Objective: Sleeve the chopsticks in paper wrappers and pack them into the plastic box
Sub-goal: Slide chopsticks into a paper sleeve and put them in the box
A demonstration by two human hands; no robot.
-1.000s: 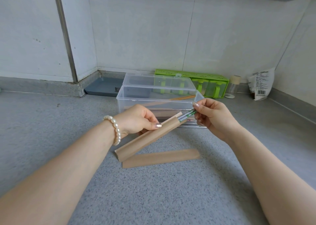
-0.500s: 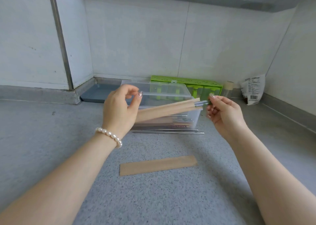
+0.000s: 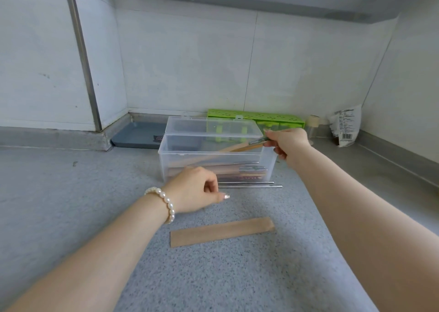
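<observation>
On the left, a grey tray (image 3: 139, 135) lies on the speckled counter (image 3: 71, 205) against the wall. The left hand (image 3: 193, 189), with a pearl bracelet (image 3: 166, 203) at its wrist, hovers in front of the clear plastic box (image 3: 213, 159), fingers loosely curled and holding nothing. Nearer the camera an empty paper wrapper (image 3: 222, 232) lies flat. Two bare metal chopsticks (image 3: 249, 184) lie just in front of the box, which holds several sleeved pairs, its lid raised behind. The right hand (image 3: 288, 143) pinches the end of a sleeved pair (image 3: 244, 146), slanted down into the box. Behind stand a green container (image 3: 255, 119), a small jar (image 3: 313, 127) and a white packet (image 3: 345, 126).
</observation>
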